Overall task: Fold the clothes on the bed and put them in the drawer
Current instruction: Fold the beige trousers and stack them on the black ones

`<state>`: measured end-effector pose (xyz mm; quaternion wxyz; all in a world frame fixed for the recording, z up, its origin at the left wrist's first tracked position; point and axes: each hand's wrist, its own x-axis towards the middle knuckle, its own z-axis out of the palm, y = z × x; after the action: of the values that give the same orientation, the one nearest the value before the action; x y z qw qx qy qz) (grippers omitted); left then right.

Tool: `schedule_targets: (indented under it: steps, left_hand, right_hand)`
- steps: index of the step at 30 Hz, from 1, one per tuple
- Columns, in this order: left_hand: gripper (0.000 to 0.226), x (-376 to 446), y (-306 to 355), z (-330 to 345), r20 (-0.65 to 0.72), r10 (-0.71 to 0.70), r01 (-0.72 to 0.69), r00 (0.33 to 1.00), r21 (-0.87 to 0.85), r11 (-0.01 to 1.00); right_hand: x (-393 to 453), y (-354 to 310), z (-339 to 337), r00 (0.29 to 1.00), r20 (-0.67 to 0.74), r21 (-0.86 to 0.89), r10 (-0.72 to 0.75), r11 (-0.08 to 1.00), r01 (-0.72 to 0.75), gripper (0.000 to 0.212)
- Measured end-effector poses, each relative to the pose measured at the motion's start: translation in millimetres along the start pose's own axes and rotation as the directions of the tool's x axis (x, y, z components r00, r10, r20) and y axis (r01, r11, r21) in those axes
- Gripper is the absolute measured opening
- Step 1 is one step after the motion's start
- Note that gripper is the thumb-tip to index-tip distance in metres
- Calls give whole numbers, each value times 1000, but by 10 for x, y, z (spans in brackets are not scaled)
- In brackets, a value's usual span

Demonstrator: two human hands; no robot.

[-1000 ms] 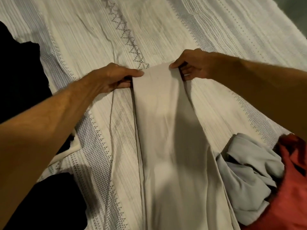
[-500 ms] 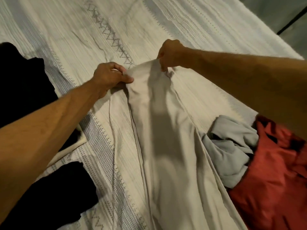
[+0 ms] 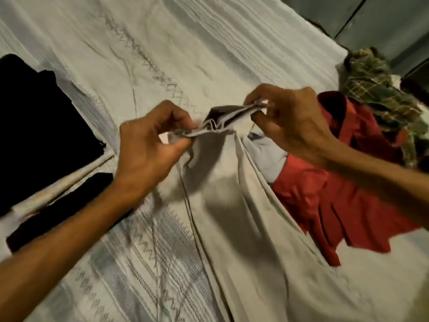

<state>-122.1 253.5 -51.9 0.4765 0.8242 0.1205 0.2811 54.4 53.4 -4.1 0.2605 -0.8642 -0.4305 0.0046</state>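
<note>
- Since the earlier frames, the far end of the beige garment (image 3: 243, 217) had come up off the bed (image 3: 162, 43); it had lain flat there, and now both hands held it raised and drawn nearer the body.
- At far left, black clothes (image 3: 39, 117) lay on the bed, with a second dark piece (image 3: 60, 212) just below them — both untouched.
- The left hand (image 3: 148, 149) pinched the left corner of the raised edge, thumb and fingers curled round bunched cloth.
- Between the hands the edge sagged in several layers; how many, I could not tell.
- The right hand (image 3: 290, 122) pinched the right corner a little higher, well apart from the left.
- The rest of the garment ran down the bed toward the person, flat but creased.
- To its right lay a grey piece (image 3: 269, 156), partly under the beige cloth, then a red garment (image 3: 329, 194) and a plaid one (image 3: 380, 94) at the bed's edge.
- My judgement: a lengthwise fold had begun — the far end was likely being carried toward the near end. Most of the task remained, with several pieces unfolded and no drawer in view.
</note>
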Motion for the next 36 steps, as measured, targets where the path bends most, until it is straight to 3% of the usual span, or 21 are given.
schedule_targets:
  steps: [3,6,8,10,12,15,17,19,21,23,25,27,28,31,36]
  left_hand:
    - [26,-842,176,178,88,200,-208,976,104,972]
    - [26,-1683,87,505,327,356,-416,875,134,900]
    - [22,-2202,-100,796,460,380,-497,803,165,852]
    - [14,-2566,-303,1035,543,350,-521,763,196,831]
    - [14,-2781,-426,1186,589,311,-523,746,228,822]
    - [18,-2884,-441,1264,543,277,-481,793,277,832]
    - [17,-2985,-319,1228,508,277,-455,816,268,849]
    - [12,-3177,-180,1162,563,302,-462,769,163,872]
    - [22,-3410,-120,1180,695,222,-410,684,115,905]
    - [50,-3486,-147,1321,778,100,-357,621,167,919]
    - [69,-3347,-229,1545,739,-36,-265,672,286,921]
    - [75,-3059,-332,1772,632,-72,-280,772,440,853]
    - [78,-2904,-367,1862,596,-97,-291,797,520,803]
    - [85,-2477,-435,2081,539,-199,-235,818,629,741]
    - [76,-2131,-554,2065,435,-84,-216,896,595,774]
  right_hand:
    - [-1120,-95,-8,987,-24,227,157,963,-148,29]
    - [-2145,-13,287,930,-3,415,368,846,-334,38]
    - [-2722,89,630,832,115,579,543,643,-501,32]
    - [-3113,180,990,669,273,716,691,319,-621,23]
    - [-3305,203,1267,559,317,801,766,99,-591,24]
    - [-3329,197,1490,476,194,853,858,93,-513,22]
    - [-3276,103,1559,369,190,817,910,61,-573,40]
    - [-3201,-52,1518,277,221,812,935,-19,-584,38]
    - [-3077,-174,1386,287,213,826,934,-15,-564,23]
    - [-2839,-234,1148,371,159,828,915,80,-555,18]
    - [-2467,-238,839,507,124,829,853,192,-525,15]
    - [-2004,-266,512,604,97,837,791,263,-479,7]
    - [-1782,-294,375,622,105,852,776,252,-459,2]
    - [-1272,-424,89,621,185,898,762,125,-421,18]
    - [-1066,-595,-75,657,249,924,712,27,-380,16]
